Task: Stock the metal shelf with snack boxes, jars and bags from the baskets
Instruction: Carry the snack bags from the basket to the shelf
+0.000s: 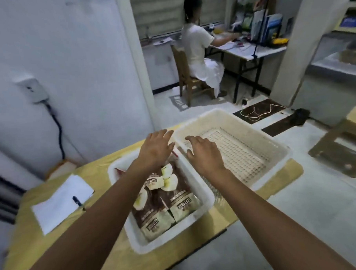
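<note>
baskets (pixel 208 196) (pixel 286 153): 2 | snack bags (pixel 183 204): at least 3 | hands (pixel 155 148) (pixel 204 153): 2 | paper (pixel 59 199): 1 | pen (pixel 77 201): 1

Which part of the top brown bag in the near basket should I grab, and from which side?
Probably best to pinch the top brown bag at its far end, just under the left hand, coming straight down. It lies flat, and the walls of the basket block the sides.
</note>
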